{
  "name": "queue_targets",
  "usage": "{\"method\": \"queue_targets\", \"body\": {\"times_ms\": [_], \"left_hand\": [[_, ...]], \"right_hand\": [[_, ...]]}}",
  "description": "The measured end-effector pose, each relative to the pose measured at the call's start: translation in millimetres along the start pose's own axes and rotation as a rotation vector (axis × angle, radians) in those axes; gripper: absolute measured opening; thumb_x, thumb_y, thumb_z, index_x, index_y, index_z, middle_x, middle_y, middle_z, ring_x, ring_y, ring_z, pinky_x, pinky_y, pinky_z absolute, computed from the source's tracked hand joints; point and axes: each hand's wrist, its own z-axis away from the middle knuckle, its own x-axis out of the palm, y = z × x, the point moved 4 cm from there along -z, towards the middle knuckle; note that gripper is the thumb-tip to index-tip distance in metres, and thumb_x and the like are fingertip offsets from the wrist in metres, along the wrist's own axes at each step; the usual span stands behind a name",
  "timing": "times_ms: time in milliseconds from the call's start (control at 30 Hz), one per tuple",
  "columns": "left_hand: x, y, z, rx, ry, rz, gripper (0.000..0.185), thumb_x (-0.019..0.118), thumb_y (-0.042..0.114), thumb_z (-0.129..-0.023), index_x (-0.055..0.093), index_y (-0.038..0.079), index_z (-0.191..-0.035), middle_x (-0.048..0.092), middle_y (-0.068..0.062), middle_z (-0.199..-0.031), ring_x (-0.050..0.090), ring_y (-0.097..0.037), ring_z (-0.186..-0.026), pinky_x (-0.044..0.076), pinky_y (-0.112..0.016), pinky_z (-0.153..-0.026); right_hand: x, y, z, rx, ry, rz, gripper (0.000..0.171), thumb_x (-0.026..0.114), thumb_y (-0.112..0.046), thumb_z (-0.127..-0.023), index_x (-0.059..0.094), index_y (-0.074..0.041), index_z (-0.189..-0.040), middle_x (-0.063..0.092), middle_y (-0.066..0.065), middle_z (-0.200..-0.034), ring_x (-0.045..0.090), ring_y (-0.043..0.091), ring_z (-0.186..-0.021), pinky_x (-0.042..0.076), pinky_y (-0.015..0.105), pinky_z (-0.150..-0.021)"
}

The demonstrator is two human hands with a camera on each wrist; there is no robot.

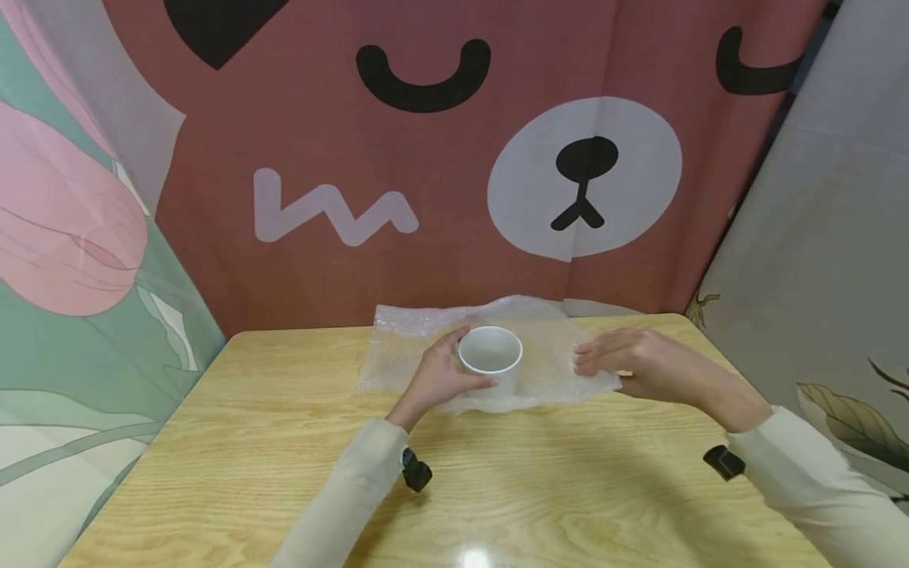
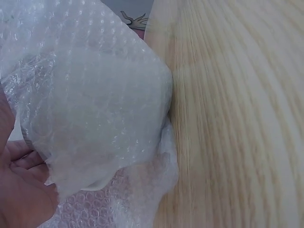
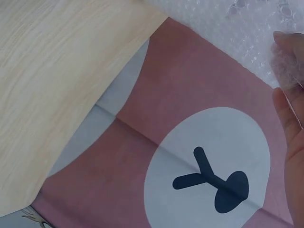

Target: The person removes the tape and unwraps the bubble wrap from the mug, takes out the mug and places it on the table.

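Cream sleeves come in from the near edge over the wooden table (image 1: pixel 248 473), and both hands are at work on the far side. Left hand (image 1: pixel 436 379) is curled round the white cup (image 1: pixel 491 359), thumb on the near wall and fingers behind it, with the cup standing upright, mouth up, on the sheet of bubble wrap (image 1: pixel 547 331) near the table's far edge. Right hand (image 1: pixel 628 363) lies on the sheet's right edge, fingers fairly straight; whether it pinches the film or only presses on it, I cannot tell. From the left wrist view the bubble wrap (image 2: pixel 95 99) bulges up over the palm, so the film is already bunched. Risks, as I judge them: the wrap looks slick and loose, so a pull from the right could drag it under the cup and tip the cup toward the bear-print backdrop (image 1: pixel 582 173). A one-sided grip could also let the cup tilt, and the far edge is close, so a shove away could send it off the table.
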Motion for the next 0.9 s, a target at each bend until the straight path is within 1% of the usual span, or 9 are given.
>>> {"method": "queue_targets", "body": {"times_ms": [67,133,267,367,500,600,733,833,900], "left_hand": [[0.0,0.5,-0.5,-0.001,0.013,-0.003,0.101,0.093,0.036,-0.061,0.044,0.005,-0.144,0.053,-0.016,-0.135,0.050,-0.032,-0.121,0.042,-0.051,-0.097],[-0.4,1.4,-0.5,0.004,0.023,0.003,0.100,0.094,0.034,-0.060,0.045,0.005,-0.143,0.053,-0.016,-0.134,0.052,-0.032,-0.120,0.043,-0.051,-0.096],[-0.6,1.7,0.7,0.007,0.030,0.010,0.100,0.094,0.034,-0.060,0.046,0.005,-0.143,0.055,-0.015,-0.133,0.053,-0.031,-0.117,0.045,-0.049,-0.094],[-0.5,0.6,1.8,0.008,0.029,0.018,0.100,0.093,0.036,-0.061,0.046,0.005,-0.143,0.058,-0.014,-0.128,0.056,-0.029,-0.113,0.048,-0.048,-0.091],[-0.7,-0.8,2.5,0.018,0.042,0.015,0.099,0.093,0.038,-0.061,0.047,0.006,-0.143,0.063,-0.012,-0.122,0.059,-0.025,-0.107,0.049,-0.045,-0.088],[-1.3,-0.9,3.2,0.025,0.057,0.018,0.096,0.093,0.037,-0.060,0.051,0.005,-0.140,0.065,-0.010,-0.116,0.061,-0.022,-0.104,0.050,-0.041,-0.086],[-2.7,-1.0,5.1,0.020,0.074,0.020,0.078,0.094,0.037,-0.058,0.064,0.003,-0.121,0.070,-0.008,-0.101,0.064,-0.019,-0.093,0.053,-0.036,-0.077],[-3.8,-0.6,5.5,0.047,0.094,0.044,0.073,0.095,0.034,-0.056,0.064,0.005,-0.116,0.068,-0.005,-0.102,0.063,-0.017,-0.093,0.052,-0.034,-0.079],[-4.5,0.6,5.4,0.080,0.104,0.073,0.076,0.096,0.031,-0.056,0.061,0.008,-0.120,0.066,-0.004,-0.108,0.062,-0.018,-0.098,0.051,-0.035,-0.084]], "right_hand": [[-0.8,0.0,2.2,0.017,-0.014,0.013,0.062,0.069,0.023,-0.050,0.076,-0.009,-0.103,0.071,0.006,-0.106,0.067,0.025,-0.097,0.045,0.017,-0.091],[-1.3,0.0,3.9,0.040,-0.034,0.023,0.060,0.071,0.023,-0.051,0.076,-0.008,-0.102,0.071,0.006,-0.107,0.067,0.025,-0.097,0.044,0.015,-0.090],[-0.5,1.2,8.7,0.082,-0.075,0.032,0.054,0.083,0.015,-0.053,0.076,-0.008,-0.102,0.071,0.007,-0.107,0.067,0.025,-0.098,0.039,0.010,-0.093],[0.0,1.5,12.3,0.096,-0.091,0.046,0.052,0.087,0.009,-0.053,0.075,-0.008,-0.101,0.071,0.007,-0.108,0.067,0.026,-0.098,0.043,0.012,-0.089],[0.3,2.0,17.4,0.114,-0.091,0.058,0.050,0.087,0.008,-0.055,0.075,-0.008,-0.101,0.071,0.008,-0.108,0.067,0.027,-0.097,0.053,0.020,-0.077],[0.7,3.5,22.3,0.120,-0.076,0.062,0.050,0.087,0.008,-0.055,0.075,-0.008,-0.101,0.071,0.009,-0.107,0.067,0.028,-0.096,0.055,0.024,-0.072],[1.2,5.7,29.2,0.141,-0.068,0.037,0.052,0.084,0.012,-0.057,0.075,-0.008,-0.104,0.071,0.010,-0.107,0.068,0.029,-0.095,0.053,0.018,-0.070],[1.8,7.4,33.7,0.173,-0.072,-0.016,0.056,0.079,0.019,-0.060,0.074,-0.010,-0.108,0.070,0.010,-0.109,0.068,0.029,-0.096,0.049,0.011,-0.066],[2.1,9.0,36.9,0.189,-0.065,-0.063,0.060,0.071,0.025,-0.064,0.074,-0.011,-0.112,0.070,0.011,-0.110,0.067,0.029,-0.099,0.045,0.009,-0.059]]}}
